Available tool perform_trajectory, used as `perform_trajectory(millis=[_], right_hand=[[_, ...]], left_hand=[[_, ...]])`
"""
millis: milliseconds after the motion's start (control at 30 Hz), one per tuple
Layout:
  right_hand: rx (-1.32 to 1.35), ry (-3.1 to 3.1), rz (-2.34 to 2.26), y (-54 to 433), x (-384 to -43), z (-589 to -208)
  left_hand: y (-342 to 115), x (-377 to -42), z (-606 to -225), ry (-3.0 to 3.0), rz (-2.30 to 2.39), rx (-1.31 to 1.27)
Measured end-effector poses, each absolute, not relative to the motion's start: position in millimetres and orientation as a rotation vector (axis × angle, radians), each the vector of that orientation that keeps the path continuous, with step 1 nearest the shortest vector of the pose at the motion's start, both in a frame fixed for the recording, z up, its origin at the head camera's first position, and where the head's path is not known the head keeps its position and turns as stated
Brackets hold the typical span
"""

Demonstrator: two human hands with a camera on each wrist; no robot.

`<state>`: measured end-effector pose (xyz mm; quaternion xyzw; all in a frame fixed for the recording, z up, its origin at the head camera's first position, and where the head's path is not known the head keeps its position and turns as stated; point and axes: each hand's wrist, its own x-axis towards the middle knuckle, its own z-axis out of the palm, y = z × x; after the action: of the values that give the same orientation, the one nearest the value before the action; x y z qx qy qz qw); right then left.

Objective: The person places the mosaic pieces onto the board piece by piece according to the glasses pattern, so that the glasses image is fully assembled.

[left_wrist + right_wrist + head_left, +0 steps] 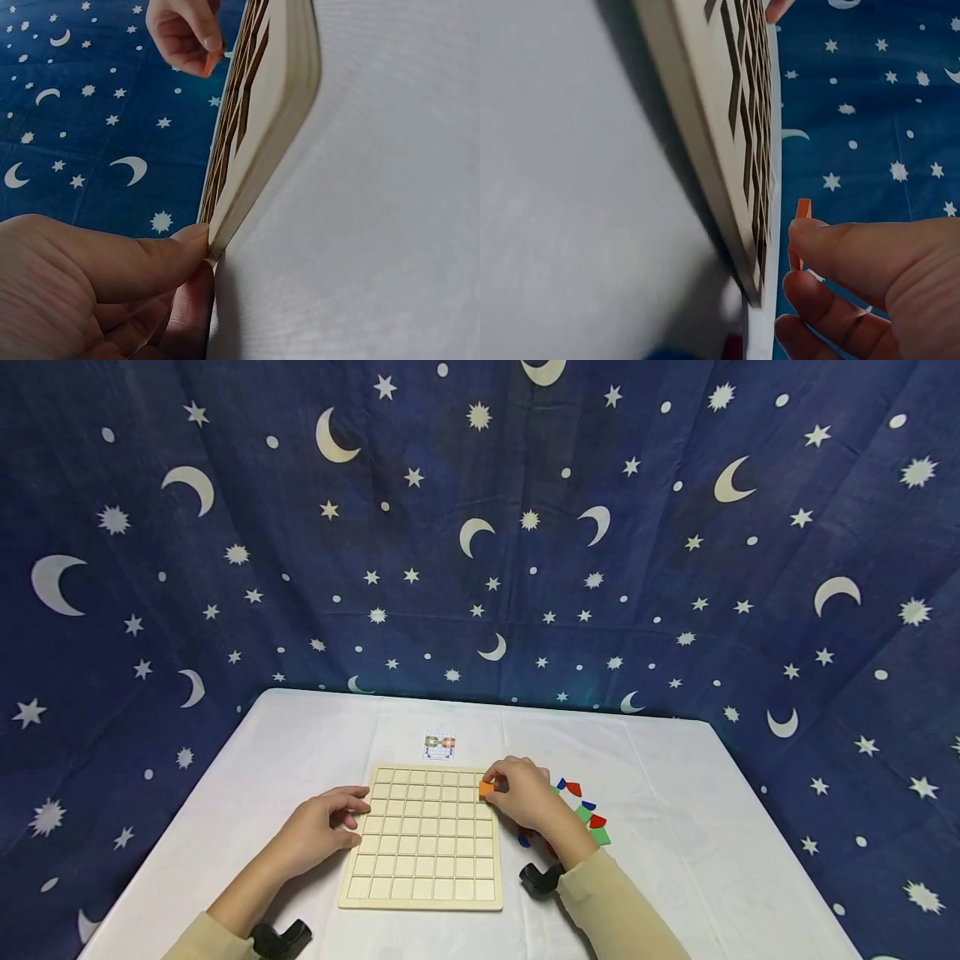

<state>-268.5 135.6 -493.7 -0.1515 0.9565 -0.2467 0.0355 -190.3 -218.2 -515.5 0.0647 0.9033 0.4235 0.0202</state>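
A pale wooden board point(420, 906) with a grid of square recesses lies on the table. At its left edge rests my left hand point(315, 831), fingers loosely bent, with the thumb tip against the side of the board in the left wrist view. My right hand point(525, 789) pinches a small orange tile point(487, 788) between thumb and fingers over the board's top right corner. In the right wrist view the tile point(804, 210) appears edge-on, tilted upright above the board's surface. Part of the tile is hidden by the thumb.
Several red, blue and green tiles point(583, 814) lie scattered right of the board, some hidden under the right forearm. A small printed pattern card point(439, 746) sits beyond the board's far edge. White cloth covers the table point(675, 860); a dark blue star-patterned curtain point(420, 543) hangs behind.
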Motion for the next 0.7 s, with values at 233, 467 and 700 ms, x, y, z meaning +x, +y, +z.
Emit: perform_trajectory(millis=[233,467,700], right_hand=[[-0.535,2.937,-0.712,116.1,-273.2,-497.2],[-0.562,2.929,-0.704,106.3,-273.3,-499.2],[-0.548,2.913,-0.698,105.2,-272.9,-500.6]], left_hand=[[-218.1,-191.2,-516.5,2.82,1.291,0.226],[-217.5,-190.4,-515.1,2.801,1.303,0.228],[-217.8,-189.7,-514.2,2.806,1.302,0.213]])
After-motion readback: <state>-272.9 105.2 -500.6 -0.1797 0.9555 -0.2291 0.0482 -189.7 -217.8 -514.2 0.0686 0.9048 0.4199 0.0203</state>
